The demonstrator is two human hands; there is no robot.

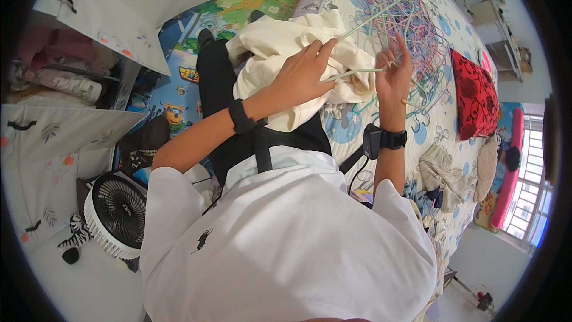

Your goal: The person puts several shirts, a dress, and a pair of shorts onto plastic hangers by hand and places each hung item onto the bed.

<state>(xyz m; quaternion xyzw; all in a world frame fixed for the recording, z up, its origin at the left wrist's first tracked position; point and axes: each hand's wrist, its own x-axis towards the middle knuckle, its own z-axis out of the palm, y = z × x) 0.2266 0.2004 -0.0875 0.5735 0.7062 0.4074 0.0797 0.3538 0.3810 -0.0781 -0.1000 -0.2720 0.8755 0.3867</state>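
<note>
A pale green clothes hanger (359, 71) spans the space between my two hands. My left hand (301, 71) grips its near end, thumb and fingers around the thin bars. With bent fingers, my right hand (393, 69) holds the hanger's other side, index finger pointing up. Below the hanger, a cream cloth garment (272, 49) lies bunched over my lap and the bed edge. Just beyond my right hand spreads a tangled heap of coloured hangers (420, 31), so where the held hanger ends is hard to tell.
The heap lies on a bed with a white patterned quilt (342, 125). A red cushion (474, 94) and crumpled clothes (442, 172) are farther right. On my left are an open fabric wardrobe (67, 143), a round fan (118, 214) and a cartoon floor mat (178, 80).
</note>
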